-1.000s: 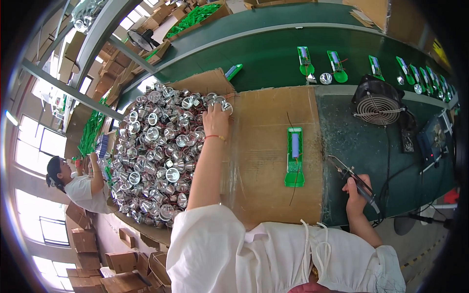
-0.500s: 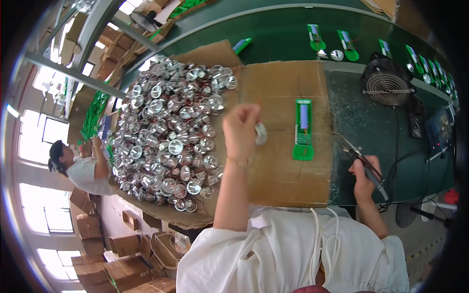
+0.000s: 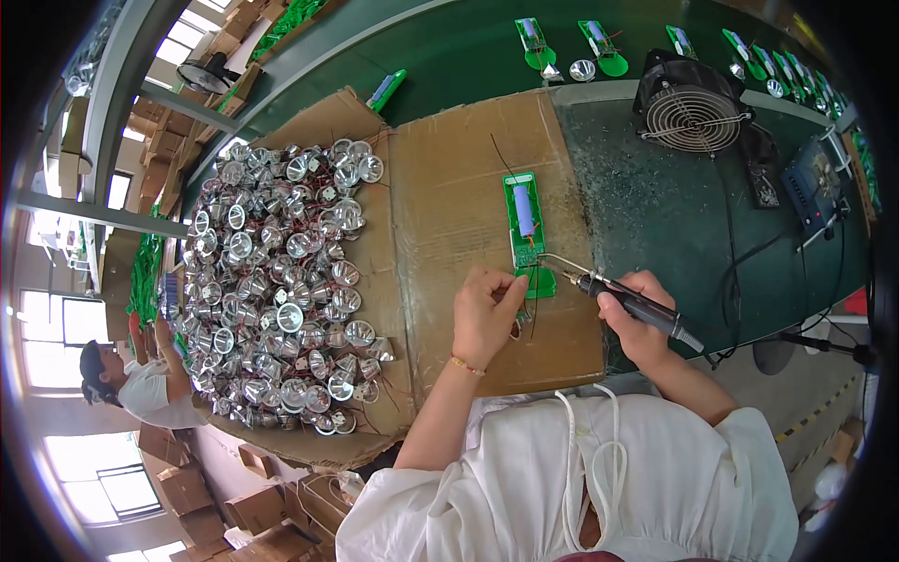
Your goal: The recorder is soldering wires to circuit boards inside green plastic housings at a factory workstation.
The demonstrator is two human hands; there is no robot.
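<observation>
In front of me lies a green plastic housing [image 3: 537, 282] with a blue-purple battery cell [image 3: 523, 208] and a small circuit board [image 3: 527, 256]. My right hand [image 3: 641, 318] grips a black-handled soldering iron [image 3: 646, 307], its thin bent tip at the board's right edge; whether it touches cannot be told. At the housing's lower left, my left hand [image 3: 491, 309] pinches the wires of a lamp reflector. The reflector is mostly hidden under the fingers. Thin dark wires stick out past the housing's top and beside my fingertips.
Silver lamp reflectors [image 3: 272, 281] are heaped on cardboard [image 3: 459, 206] at the left. A fan with a round grille [image 3: 693, 122] and a blue box-shaped device [image 3: 815, 187] stand at the right. More green housings [image 3: 599, 42] line the far belt. A co-worker [image 3: 140, 384] is at far left.
My left hand came down and right to the housing with the reflector. My right hand brought the soldering iron left to the circuit board. The whole view has shifted.
</observation>
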